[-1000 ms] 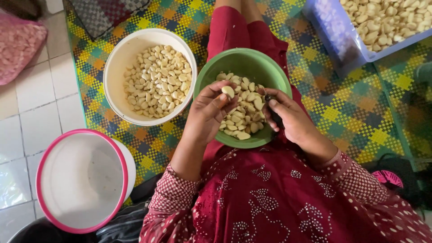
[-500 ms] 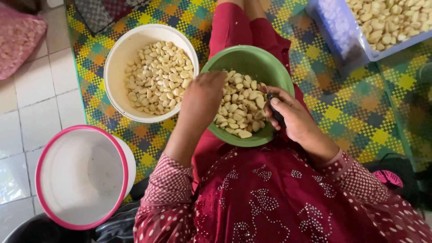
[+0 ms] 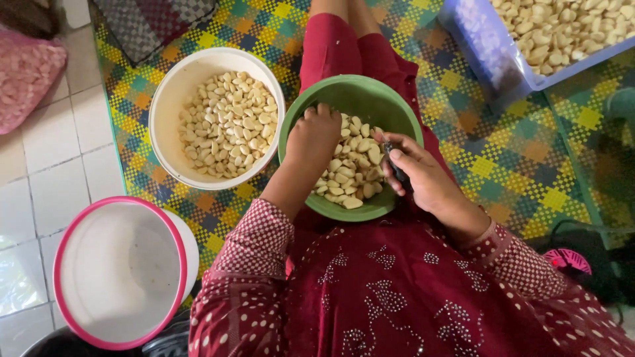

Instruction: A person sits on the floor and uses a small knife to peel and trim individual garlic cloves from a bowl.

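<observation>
Green bowl (image 3: 370,99) of peeled garlic cloves (image 3: 350,168) on lap. Left hand (image 3: 314,139) fingers curled down into cloves at bowl's 9 o'clock, grasp hidden. Right hand (image 3: 423,175) at 3 o'clock, gripping small dark knife (image 3: 395,165). White bowl (image 3: 169,106) of cloves beyond left hand, 10 o'clock. Blue crate (image 3: 489,59) far, 1 o'clock.

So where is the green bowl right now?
In the head view, the green bowl sits on the person's lap, centre frame, right of the white bowl, with the left hand inside it.

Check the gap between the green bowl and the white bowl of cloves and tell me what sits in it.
Nothing visible: the green bowl and white bowl stand rim to rim. The left hand is already in the green one.
</observation>
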